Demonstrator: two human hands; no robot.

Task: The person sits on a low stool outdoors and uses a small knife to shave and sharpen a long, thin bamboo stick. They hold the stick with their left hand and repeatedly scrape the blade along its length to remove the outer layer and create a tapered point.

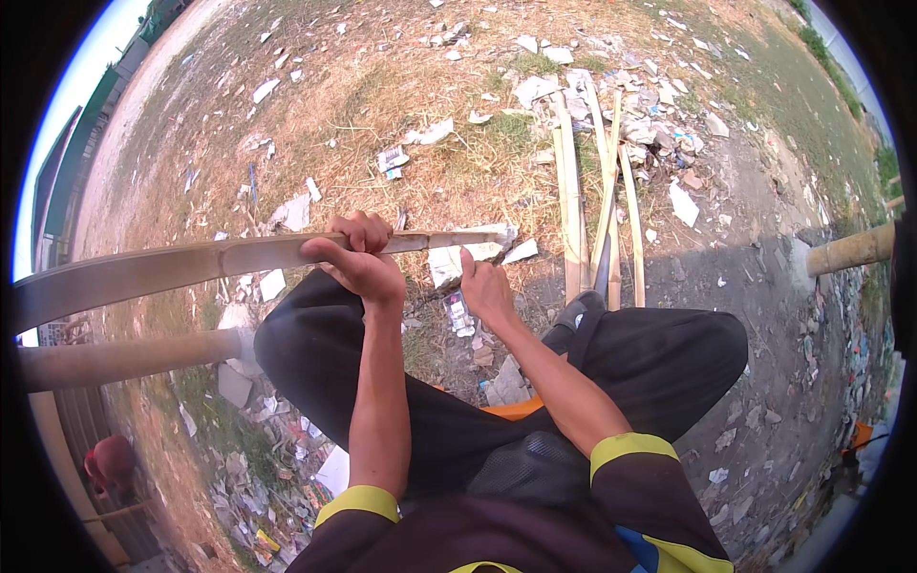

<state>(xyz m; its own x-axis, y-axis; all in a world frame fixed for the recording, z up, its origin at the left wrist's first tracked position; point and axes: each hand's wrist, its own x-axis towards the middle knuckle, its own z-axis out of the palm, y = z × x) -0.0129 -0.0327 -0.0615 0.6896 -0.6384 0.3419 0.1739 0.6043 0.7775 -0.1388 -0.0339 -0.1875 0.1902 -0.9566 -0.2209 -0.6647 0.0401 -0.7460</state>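
Your left hand (368, 272) is clenched around the long bamboo strip (239, 256), fingers and thumb wrapped about it in front of your left knee. The strip's long axis runs across you, from the far left edge of view, where it looks broadest, to a slimmer end out to the right, past your grip. That right-hand stretch is the relation to mind: it lies just beyond your right hand (489, 294), which is much nearer to that end than your left is. The right hand's fingers are curled in with the thumb raised toward the strip, seemingly just short of it; the view from above hides the palm, so you can't tell whether it grasps anything. Beyond your shoe (580, 313), more bamboo strips (570, 191) lie on the ground pointing away from you, roughly crosswise to the one you hold.
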